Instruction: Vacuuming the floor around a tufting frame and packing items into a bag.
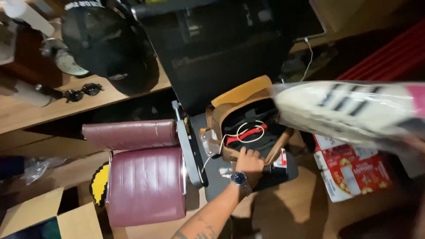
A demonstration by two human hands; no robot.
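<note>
One hand (250, 161) grips the open brown bag's (230, 115) rim — wooden floor (292, 208) below, maroon chair (146, 186) beside.

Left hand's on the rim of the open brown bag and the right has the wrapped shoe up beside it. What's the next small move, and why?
Probably lower the plastic-wrapped shoe toward the brown bag. The left hand grips its near rim, holding the mouth open, and the shoe hangs just right of it. White and red cables lie inside, so ease it in.

Tan bag (241, 95), maroon chair (146, 186), black-striped cream shoe (349, 108)
</note>
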